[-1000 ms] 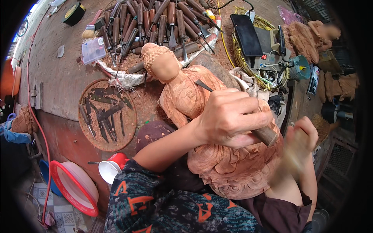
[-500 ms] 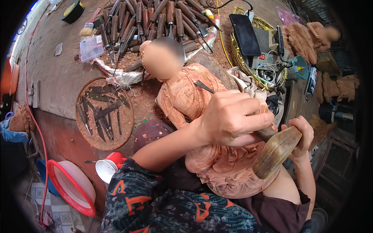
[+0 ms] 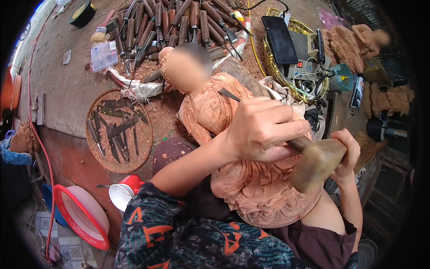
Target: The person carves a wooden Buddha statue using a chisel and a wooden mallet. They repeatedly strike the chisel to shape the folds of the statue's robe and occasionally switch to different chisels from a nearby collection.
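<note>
A carved reddish wooden statue (image 3: 210,101) of a seated figure lies tilted across my lap. My left hand (image 3: 264,130) is wrapped round a wood chisel (image 3: 230,95), whose dark blade points at the statue's upper chest. The chisel's wooden handle sticks out on the other side of the fist. In my right hand (image 3: 347,154) is a wooden mallet (image 3: 318,166), its head blurred by motion and close against the handle's end. Whether the mallet touches the handle I cannot tell.
Many wood-handled chisels (image 3: 183,27) lie heaped beyond the statue. A round tray (image 3: 150,134) at left holds dark blades. Further left are a red-and-white cup (image 3: 122,195) and a red-rimmed basin (image 3: 105,224). A black phone (image 3: 279,40) rests on a wire basket at far right.
The mallet has swung slightly up and is more blurred against the chisel's handle. My left hand and the chisel have shifted slightly left and up along the statue's chest.
</note>
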`<state>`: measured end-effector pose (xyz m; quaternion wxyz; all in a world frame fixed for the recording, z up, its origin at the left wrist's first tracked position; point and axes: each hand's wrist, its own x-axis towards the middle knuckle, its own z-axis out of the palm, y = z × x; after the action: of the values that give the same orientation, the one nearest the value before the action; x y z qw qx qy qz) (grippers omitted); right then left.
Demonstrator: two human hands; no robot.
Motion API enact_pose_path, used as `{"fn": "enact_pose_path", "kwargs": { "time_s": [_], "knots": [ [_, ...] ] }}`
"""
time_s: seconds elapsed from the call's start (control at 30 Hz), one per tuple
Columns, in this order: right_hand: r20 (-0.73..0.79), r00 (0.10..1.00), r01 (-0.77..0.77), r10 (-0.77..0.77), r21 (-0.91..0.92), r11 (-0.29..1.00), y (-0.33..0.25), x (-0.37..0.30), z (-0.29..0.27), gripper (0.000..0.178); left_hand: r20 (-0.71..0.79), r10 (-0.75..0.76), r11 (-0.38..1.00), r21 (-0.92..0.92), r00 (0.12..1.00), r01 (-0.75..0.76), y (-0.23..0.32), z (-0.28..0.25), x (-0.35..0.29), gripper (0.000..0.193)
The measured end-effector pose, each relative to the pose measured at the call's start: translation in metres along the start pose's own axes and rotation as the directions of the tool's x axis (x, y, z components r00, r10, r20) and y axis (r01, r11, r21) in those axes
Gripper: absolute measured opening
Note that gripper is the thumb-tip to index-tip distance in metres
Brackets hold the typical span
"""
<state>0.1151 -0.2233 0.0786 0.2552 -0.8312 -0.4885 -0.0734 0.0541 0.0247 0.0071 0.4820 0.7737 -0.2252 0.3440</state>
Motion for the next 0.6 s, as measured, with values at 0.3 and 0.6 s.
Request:
{"fn": "enact_pose_path", "kwargs": {
  "time_s": [0.3, 0.6],
  "knots": [
    [-0.05, 0.995, -0.08, 0.092, 0.204, 0.976, -0.006, -0.007, -0.002, 0.034, -0.02, 0.004, 1.0, 0.01, 1.0, -0.004, 0.009, 0.006, -0.002, 0.034],
    [-0.113, 0.971, -0.176, 0.21, 0.257, 0.95, -0.011, -0.018, 0.01, 0.032, -0.093, 0.028, 1.0, -0.001, 0.995, -0.028, 0.003, 0.008, 0.001, 0.037]
  ]
}}
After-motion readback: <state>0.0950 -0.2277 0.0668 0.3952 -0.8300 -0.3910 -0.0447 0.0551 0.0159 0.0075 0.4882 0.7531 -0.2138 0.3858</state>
